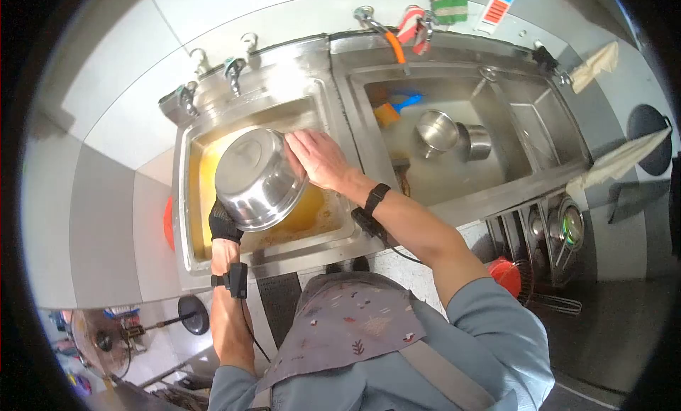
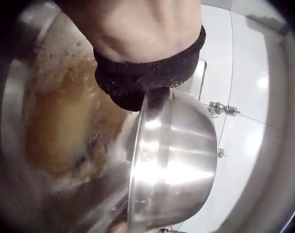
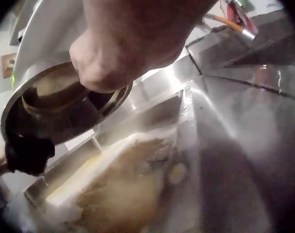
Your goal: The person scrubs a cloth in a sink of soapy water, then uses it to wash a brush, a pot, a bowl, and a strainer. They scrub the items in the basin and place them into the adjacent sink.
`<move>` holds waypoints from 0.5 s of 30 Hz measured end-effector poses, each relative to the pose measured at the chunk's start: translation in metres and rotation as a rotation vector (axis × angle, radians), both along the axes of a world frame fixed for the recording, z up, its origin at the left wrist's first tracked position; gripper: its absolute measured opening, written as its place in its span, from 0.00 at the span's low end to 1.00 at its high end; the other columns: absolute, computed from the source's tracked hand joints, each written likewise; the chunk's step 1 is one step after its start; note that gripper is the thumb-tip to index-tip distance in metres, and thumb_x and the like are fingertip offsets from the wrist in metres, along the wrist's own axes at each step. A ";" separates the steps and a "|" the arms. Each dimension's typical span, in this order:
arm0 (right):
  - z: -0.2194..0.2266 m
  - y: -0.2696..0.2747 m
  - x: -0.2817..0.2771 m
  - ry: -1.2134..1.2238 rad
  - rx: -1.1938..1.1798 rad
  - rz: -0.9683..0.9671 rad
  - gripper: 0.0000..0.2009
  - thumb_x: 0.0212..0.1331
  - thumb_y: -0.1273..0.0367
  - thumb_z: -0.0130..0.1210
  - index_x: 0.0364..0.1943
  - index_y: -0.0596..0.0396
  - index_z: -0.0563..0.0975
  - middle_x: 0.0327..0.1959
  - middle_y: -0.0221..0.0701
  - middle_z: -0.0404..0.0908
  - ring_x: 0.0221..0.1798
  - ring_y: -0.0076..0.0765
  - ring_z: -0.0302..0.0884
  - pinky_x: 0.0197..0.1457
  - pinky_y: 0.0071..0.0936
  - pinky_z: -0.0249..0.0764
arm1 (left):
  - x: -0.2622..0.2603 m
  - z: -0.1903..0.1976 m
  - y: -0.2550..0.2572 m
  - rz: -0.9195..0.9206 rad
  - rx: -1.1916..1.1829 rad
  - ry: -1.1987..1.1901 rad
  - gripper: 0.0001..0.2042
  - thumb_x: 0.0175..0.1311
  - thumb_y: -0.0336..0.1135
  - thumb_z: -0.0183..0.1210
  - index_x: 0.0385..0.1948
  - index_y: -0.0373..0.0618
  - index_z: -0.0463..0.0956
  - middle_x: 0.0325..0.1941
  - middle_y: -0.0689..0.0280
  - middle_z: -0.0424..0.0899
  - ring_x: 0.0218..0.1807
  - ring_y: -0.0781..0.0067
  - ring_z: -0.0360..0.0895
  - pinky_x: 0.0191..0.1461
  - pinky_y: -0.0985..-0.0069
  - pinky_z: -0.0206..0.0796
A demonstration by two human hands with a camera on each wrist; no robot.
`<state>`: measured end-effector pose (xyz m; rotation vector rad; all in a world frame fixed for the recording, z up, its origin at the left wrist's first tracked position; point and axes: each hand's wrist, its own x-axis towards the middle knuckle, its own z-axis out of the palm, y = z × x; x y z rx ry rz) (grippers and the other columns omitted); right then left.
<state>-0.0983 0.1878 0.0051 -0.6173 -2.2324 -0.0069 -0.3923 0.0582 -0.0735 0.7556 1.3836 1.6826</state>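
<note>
A shiny steel bowl (image 1: 259, 187) is held tilted over the left sink basin (image 1: 333, 240), its round base facing up toward the head camera. My left hand (image 1: 224, 223), in a black glove, grips the rim on the near left side. Bare, my right hand (image 1: 319, 159) holds the bowl's opposite side, and its fingers wrap over the rim in the right wrist view. The bowl's inside (image 3: 65, 116) shows there, partly covered by that hand. Below lies yellow-brown, foamy water (image 2: 65, 116) in the basin; the left fingertips are mostly hidden.
The right basin (image 1: 511, 187) holds cloudy water, two small steel pots (image 1: 436, 130), an orange sponge (image 1: 386, 114) and a blue-handled tool (image 1: 407, 103). Taps (image 1: 235, 74) and an orange hose (image 1: 395, 47) stand along the back. A rack (image 1: 528, 230) with utensils is at the right.
</note>
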 end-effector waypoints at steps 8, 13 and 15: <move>0.033 0.018 0.114 0.012 -0.185 -0.204 0.28 0.60 0.73 0.52 0.66 0.61 0.65 0.54 0.51 0.77 0.57 0.59 0.76 0.60 0.48 0.74 | 0.061 0.038 0.086 -0.336 -0.052 0.002 0.18 0.75 0.48 0.54 0.46 0.39 0.79 0.38 0.59 0.85 0.36 0.68 0.82 0.41 0.71 0.76; 0.044 0.027 0.228 -0.086 -0.026 -0.621 0.26 0.56 0.74 0.55 0.62 0.59 0.68 0.44 0.47 0.80 0.43 0.58 0.82 0.45 0.49 0.82 | 0.144 0.079 0.115 -0.663 -0.052 -0.015 0.12 0.73 0.39 0.54 0.43 0.40 0.80 0.25 0.60 0.83 0.23 0.66 0.81 0.28 0.71 0.74; 0.039 0.044 0.282 -0.057 0.018 -0.774 0.23 0.59 0.74 0.54 0.60 0.59 0.70 0.45 0.50 0.82 0.45 0.57 0.83 0.45 0.49 0.82 | 0.178 0.097 0.122 -0.729 -0.087 0.047 0.11 0.72 0.38 0.56 0.43 0.41 0.80 0.27 0.60 0.84 0.26 0.66 0.83 0.30 0.71 0.76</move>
